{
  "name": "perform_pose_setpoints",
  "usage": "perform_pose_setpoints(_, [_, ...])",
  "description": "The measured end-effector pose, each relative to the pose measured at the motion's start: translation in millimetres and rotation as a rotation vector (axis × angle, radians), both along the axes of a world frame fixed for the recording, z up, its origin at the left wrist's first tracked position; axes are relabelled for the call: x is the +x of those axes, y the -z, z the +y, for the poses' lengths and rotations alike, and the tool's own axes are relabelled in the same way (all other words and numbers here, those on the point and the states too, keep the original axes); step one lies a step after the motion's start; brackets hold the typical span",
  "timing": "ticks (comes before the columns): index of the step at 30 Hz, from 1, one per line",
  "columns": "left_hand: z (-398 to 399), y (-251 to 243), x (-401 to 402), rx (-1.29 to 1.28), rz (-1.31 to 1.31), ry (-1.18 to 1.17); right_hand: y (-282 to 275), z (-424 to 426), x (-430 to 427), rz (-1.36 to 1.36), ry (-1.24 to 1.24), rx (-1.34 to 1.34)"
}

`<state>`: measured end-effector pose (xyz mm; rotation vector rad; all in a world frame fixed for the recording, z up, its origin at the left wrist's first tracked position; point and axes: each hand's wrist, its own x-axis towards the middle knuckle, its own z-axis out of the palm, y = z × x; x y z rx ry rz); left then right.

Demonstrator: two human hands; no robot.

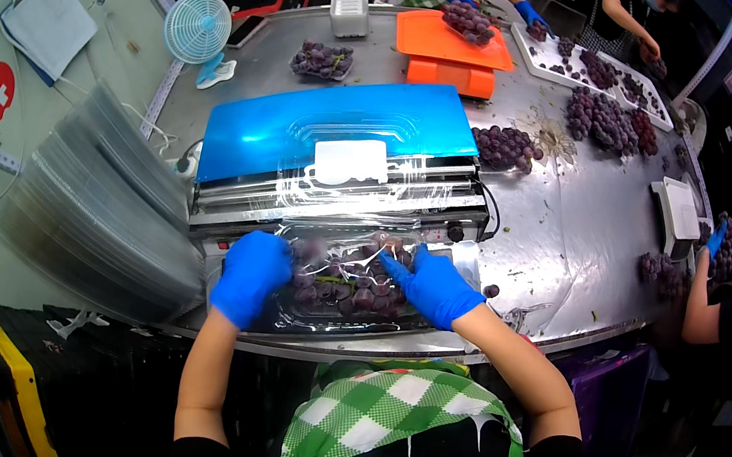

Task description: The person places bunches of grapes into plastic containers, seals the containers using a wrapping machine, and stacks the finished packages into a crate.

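A tray pack of purple grapes lies under clear, shiny film at the table's front edge. My left hand, in a blue glove, is curled into a fist at the pack's left end, gripping the film there. My right hand, also gloved in blue, is over the pack's right end with its thumb and a finger spread. Its fingertips touch the film, which is creased beside them; whether they pinch it is unclear. Directly behind the pack stands a film-wrapping machine with a blue cover and a white plate.
Clear plastic trays stand stacked at the left, near a small fan. An orange scale bearing grapes, a packed grape tray and loose bunches occupy the far side. Co-workers handle grapes at the back and right.
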<state>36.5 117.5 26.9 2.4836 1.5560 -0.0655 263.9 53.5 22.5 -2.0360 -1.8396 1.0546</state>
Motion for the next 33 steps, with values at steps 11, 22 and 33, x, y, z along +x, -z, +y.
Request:
perform_pose_setpoints(11, [-45.2, -12.0, 56.7, 0.155, -0.373, 0.337, -17.8, -1.9, -8.3, 0.229, 0.111, -0.115])
perform_pose_setpoints(22, [-44.0, 6.6, 65.5, 0.229, -0.171, 0.396, -7.0, 17.0, 0.5, 0.466, 0.145, 0.951])
perform_pose_setpoints(33, [-111.3, 49.7, -25.1, -0.411, -1.191, -0.779, -16.8, 71.4, 45.6, 0.968, 0.018, 0.223])
